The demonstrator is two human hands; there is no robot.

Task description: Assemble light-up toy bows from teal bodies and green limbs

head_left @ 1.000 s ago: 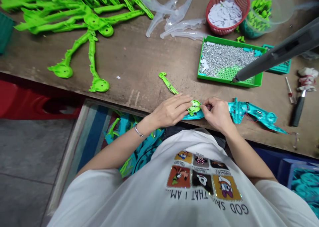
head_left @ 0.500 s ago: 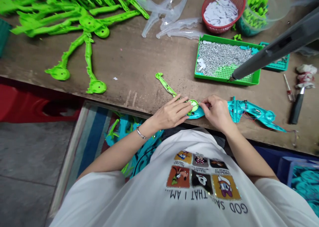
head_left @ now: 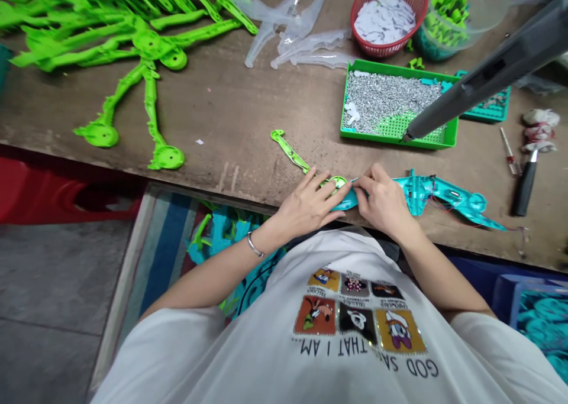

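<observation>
A teal plastic shell (head_left: pixel 459 198) with thin red wires lies along the table's front edge, running under both hands. On its left end rests a bright green plastic arm (head_left: pixel 289 151) with a round disc, its thin end pointing away to the upper left. My left hand (head_left: pixel 308 203) lies over the disc and the shell, fingers stretched out and pressing down. Just right of the disc, my right hand (head_left: pixel 382 202) is closed in a pinch. Something thin may be between its fingertips, too small to make out.
A green tray (head_left: pixel 399 141) of small metal screws stands ahead, with a grey electric screwdriver (head_left: pixel 479 76) hanging over it. Behind are a red basket (head_left: pixel 423 13) of white pieces and clear plastic parts (head_left: pixel 306 43). Green arms (head_left: pixel 151 43) pile up left; a hammer (head_left: pixel 526 185) lies right.
The whole view has shifted slightly. My left hand's fingers have come nearer to my right hand's pinch, covering the disc differently. The right hand stays pinched beside the disc.
</observation>
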